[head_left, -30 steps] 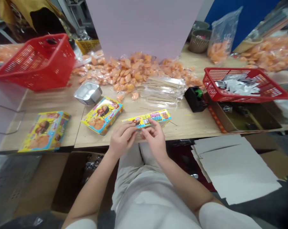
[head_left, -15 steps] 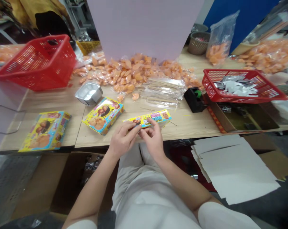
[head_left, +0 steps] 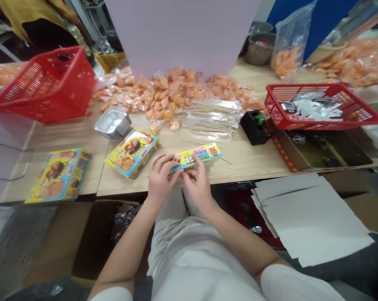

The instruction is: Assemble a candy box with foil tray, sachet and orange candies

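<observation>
Holding: left hand [head_left: 159,182] and right hand [head_left: 199,186] meet at the near edge of a narrow printed carton [head_left: 203,154]; left fingers bent over its left end, right index over its upper face, thumbs close together, little gap in either grasp.
Narrow carton: near the front edge of the table [head_left: 242,161], in front of the lap.
Right red basket [head_left: 278,115]: silver sachets in a loose heap, the basket resting over an open cardboard tray [head_left: 351,146] with dark items inside.
Left red basket [head_left: 77,90]: tilted; its floor is hidden.
Foil trays [head_left: 112,124]: nested, just behind the middle flat carton [head_left: 133,152]; another flat carton [head_left: 59,175] lies farther left.
Clear bag [head_left: 285,58]: upright, orange pieces at the bottom.
Box below the table [head_left: 90,238]: shiny wrapped items, too dim to name.
Wooden surface: wrapped orange pieces [head_left: 171,94] piled against a pale partition [head_left: 182,37]; bagged sticks [head_left: 212,119] before them, a black tape dispenser [head_left: 254,127] to their right.
Room: white sheets [head_left: 317,221] stacked low at right; a person in yellow [head_left: 22,16] at upper left, cut off by the frame.
Hard to make out: anything pinched between the thumbs; the carton's left end, covered by fingers.
</observation>
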Demonstrator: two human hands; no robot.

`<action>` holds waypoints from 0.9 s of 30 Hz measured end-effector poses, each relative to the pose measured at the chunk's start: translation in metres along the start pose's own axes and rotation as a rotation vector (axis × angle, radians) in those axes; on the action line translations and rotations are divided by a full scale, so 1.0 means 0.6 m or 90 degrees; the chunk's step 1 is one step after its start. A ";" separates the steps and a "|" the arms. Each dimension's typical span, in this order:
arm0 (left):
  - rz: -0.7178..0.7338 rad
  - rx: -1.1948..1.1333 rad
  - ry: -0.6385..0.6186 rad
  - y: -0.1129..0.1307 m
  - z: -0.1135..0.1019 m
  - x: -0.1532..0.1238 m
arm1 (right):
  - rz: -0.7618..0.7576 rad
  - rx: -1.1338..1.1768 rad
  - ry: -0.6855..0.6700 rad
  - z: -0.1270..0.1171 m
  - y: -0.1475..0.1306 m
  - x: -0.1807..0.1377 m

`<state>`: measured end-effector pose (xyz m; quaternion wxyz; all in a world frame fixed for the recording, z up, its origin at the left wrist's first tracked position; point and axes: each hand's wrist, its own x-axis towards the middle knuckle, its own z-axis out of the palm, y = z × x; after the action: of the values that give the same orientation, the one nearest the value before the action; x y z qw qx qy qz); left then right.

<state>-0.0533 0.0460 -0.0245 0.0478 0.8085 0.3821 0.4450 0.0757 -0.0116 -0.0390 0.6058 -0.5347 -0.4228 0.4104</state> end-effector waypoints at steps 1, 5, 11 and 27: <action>0.009 0.003 0.004 -0.002 0.000 0.000 | -0.008 -0.013 -0.005 -0.004 0.003 -0.003; 0.052 0.031 0.006 -0.005 0.003 -0.002 | -0.080 -0.070 0.035 -0.030 0.027 -0.023; -0.023 0.098 -0.136 0.007 -0.026 0.000 | -0.117 -0.093 0.128 -0.079 0.054 -0.037; -0.312 0.488 0.364 -0.142 -0.313 -0.096 | -0.118 -0.154 0.123 -0.114 0.099 -0.008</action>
<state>-0.2621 0.0186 0.0133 -0.2542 0.5017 0.6927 0.4515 0.1368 -0.0316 -0.1030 0.6097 -0.5995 -0.4566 0.2457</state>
